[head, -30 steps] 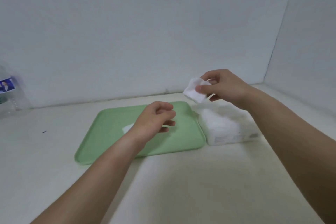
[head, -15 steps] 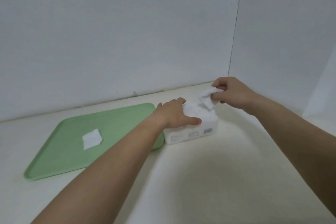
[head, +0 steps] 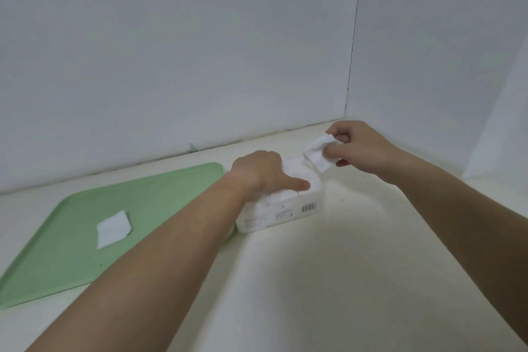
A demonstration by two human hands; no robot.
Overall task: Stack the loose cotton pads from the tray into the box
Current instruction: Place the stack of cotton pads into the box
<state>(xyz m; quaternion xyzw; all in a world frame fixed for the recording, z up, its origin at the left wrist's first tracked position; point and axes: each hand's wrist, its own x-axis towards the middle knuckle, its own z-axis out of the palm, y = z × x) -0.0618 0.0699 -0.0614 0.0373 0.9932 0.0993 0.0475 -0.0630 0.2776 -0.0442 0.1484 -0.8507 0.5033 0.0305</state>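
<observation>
The right hand [head: 360,148] pinches a cotton pad [head: 317,154] just above the far right end of the box [head: 281,216], where the left hand [head: 264,173] presses flat on the stack [head: 285,195], while one loose pad [head: 113,228] lies mid-way across the tray [head: 171,197], nearer the left hand.

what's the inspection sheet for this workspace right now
surface: off-white tabletop, matte
job's things: green tray holds one loose cotton pad; box, filled with pads, sits beside the tray's right end; second pad is held over the box's far end
clutter: nothing seen
grips: left hand rests on the pads in the box; right hand pinches the second pad
cables: nothing seen
surroundings: plain white walls meet in a corner behind the box
</observation>
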